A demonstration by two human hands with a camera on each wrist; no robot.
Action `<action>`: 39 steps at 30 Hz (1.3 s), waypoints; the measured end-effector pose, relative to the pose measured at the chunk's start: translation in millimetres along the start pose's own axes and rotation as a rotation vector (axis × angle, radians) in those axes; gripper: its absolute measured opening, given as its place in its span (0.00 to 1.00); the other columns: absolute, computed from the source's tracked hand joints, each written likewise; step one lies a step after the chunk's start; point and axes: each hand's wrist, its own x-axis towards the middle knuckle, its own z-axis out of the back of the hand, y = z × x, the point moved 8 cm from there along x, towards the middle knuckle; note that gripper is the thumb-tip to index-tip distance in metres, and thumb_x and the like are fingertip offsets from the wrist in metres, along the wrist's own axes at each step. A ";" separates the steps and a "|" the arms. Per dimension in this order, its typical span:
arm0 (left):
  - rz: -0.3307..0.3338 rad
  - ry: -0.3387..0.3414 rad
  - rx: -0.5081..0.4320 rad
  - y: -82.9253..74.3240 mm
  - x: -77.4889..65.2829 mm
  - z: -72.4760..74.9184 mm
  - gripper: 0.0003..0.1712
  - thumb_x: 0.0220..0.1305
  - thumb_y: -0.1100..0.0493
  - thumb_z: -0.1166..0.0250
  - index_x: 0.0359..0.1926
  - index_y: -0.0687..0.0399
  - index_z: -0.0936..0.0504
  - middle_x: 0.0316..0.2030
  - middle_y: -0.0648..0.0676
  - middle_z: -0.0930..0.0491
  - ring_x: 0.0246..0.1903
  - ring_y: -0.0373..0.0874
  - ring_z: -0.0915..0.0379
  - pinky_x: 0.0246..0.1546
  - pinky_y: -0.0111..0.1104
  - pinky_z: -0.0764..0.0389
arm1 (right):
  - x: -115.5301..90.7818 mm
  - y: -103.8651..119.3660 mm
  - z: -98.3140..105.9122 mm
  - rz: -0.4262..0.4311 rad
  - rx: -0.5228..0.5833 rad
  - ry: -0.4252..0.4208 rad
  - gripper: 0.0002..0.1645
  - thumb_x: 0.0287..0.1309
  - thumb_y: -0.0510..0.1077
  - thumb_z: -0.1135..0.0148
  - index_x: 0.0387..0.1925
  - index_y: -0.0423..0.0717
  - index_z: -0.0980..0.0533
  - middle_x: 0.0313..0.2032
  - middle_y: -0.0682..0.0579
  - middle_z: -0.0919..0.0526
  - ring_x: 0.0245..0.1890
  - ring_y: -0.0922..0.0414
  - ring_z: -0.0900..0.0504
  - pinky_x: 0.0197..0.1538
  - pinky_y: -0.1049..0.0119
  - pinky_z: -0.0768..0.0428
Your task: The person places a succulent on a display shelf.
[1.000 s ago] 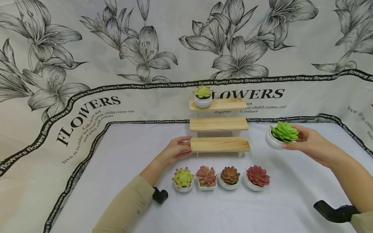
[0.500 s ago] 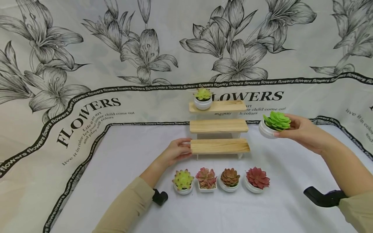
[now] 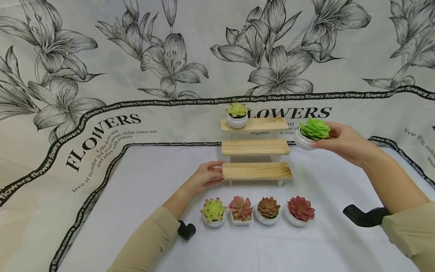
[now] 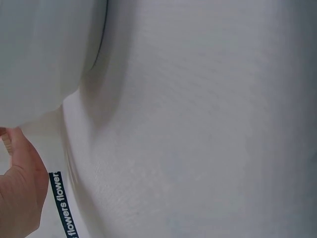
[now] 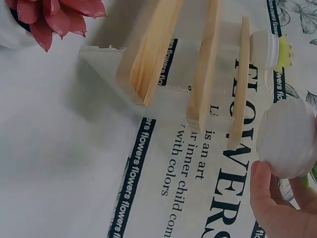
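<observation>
Aloft near the right end of the 3-shelf stand (image 3: 255, 147), a green plant (image 3: 315, 129) sits pinched by its white pot (image 3: 303, 139) in the right hand (image 3: 348, 145) while the left hand (image 3: 203, 177) grips the lowest shelf (image 3: 256, 170), firm bracing and a level pot likely safest.

bright green succulent (image 3: 316, 129) in white pot (image 3: 303, 142), pale wood-grained shelves (image 3: 255, 147), red succulent (image 3: 301, 208), black-on-white floral backdrop (image 3: 217, 81)

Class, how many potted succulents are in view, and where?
6: a lime plant on the top shelf, a bright green plant in the right hand, and on the table, left to right, yellow-green plant, pink plant, brown plant, red plant.
</observation>
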 end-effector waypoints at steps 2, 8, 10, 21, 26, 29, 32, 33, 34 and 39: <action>0.001 0.000 0.001 0.4 0.3 0.4 0.29 0.57 0.78 0.44 0.61 0.65 0.32 0.43 0.60 0.26 0.34 0.43 0.25 0.40 0.33 0.18 | 3.5 0.5 -2.9 -0.015 0.004 -0.002 0.44 0.58 0.41 0.38 0.69 0.37 0.51 0.50 0.54 0.33 0.46 0.65 0.30 0.45 0.78 0.25; 0.007 0.000 0.004 2.0 1.3 1.1 0.30 0.57 0.78 0.44 0.62 0.64 0.32 0.42 0.59 0.26 0.35 0.43 0.25 0.41 0.33 0.18 | 14.9 4.2 -12.2 -0.018 -0.007 0.013 0.44 0.58 0.42 0.38 0.68 0.37 0.50 0.52 0.48 0.35 0.46 0.65 0.30 0.46 0.76 0.25; 0.008 0.005 0.006 2.2 1.2 0.6 0.30 0.57 0.78 0.44 0.62 0.65 0.33 0.42 0.59 0.26 0.35 0.43 0.25 0.41 0.33 0.18 | 19.1 6.6 -15.0 -0.013 -0.006 0.016 0.44 0.59 0.42 0.39 0.69 0.36 0.52 0.54 0.46 0.37 0.46 0.64 0.31 0.46 0.75 0.26; 0.001 0.008 -0.010 3.2 1.0 1.7 0.30 0.56 0.78 0.45 0.61 0.66 0.32 0.42 0.60 0.26 0.34 0.43 0.25 0.42 0.35 0.18 | 47.6 20.0 -32.2 -0.030 0.038 -0.061 0.48 0.58 0.45 0.38 0.71 0.40 0.53 0.62 0.37 0.44 0.58 0.48 0.39 0.64 0.48 0.36; -0.001 0.009 -0.011 2.7 1.2 1.2 0.30 0.56 0.78 0.44 0.61 0.66 0.32 0.41 0.59 0.26 0.33 0.42 0.25 0.41 0.34 0.18 | 59.4 27.3 -35.3 -0.031 0.057 -0.090 0.48 0.57 0.45 0.36 0.70 0.39 0.52 0.62 0.36 0.43 0.59 0.45 0.39 0.65 0.49 0.37; 0.002 -0.003 -0.014 2.6 0.5 2.3 0.30 0.56 0.79 0.44 0.61 0.66 0.32 0.40 0.58 0.26 0.33 0.42 0.25 0.41 0.34 0.18 | 67.7 32.1 -36.7 -0.032 0.047 -0.103 0.49 0.56 0.46 0.36 0.71 0.41 0.52 0.62 0.36 0.42 0.58 0.45 0.37 0.63 0.50 0.36; -0.006 -0.008 -0.011 1.7 0.4 3.2 0.30 0.56 0.79 0.44 0.61 0.66 0.32 0.40 0.58 0.26 0.33 0.43 0.26 0.41 0.34 0.18 | 75.3 35.5 -36.1 -0.035 0.033 -0.122 0.49 0.55 0.47 0.35 0.71 0.42 0.50 0.61 0.37 0.40 0.56 0.47 0.36 0.61 0.51 0.34; -0.005 -0.010 -0.014 1.7 0.9 3.4 0.30 0.56 0.79 0.44 0.61 0.66 0.32 0.39 0.58 0.26 0.33 0.43 0.25 0.41 0.34 0.18 | 77.4 35.8 -35.4 -0.037 0.031 -0.128 0.48 0.55 0.47 0.35 0.71 0.42 0.50 0.60 0.37 0.40 0.56 0.47 0.36 0.61 0.51 0.34; -0.008 -0.007 -0.014 1.3 1.3 3.2 0.30 0.56 0.79 0.44 0.61 0.66 0.32 0.40 0.58 0.27 0.33 0.43 0.26 0.41 0.34 0.18 | 79.6 35.7 -34.9 -0.039 0.032 -0.132 0.48 0.55 0.47 0.35 0.70 0.41 0.49 0.60 0.38 0.39 0.56 0.48 0.36 0.61 0.52 0.34; -0.013 0.011 -0.017 1.7 2.2 0.7 0.29 0.56 0.79 0.45 0.61 0.66 0.32 0.40 0.58 0.26 0.33 0.42 0.26 0.40 0.33 0.18 | 85.8 34.0 -35.6 -0.038 0.050 -0.145 0.45 0.54 0.45 0.35 0.68 0.38 0.46 0.53 0.42 0.35 0.49 0.54 0.32 0.60 0.55 0.31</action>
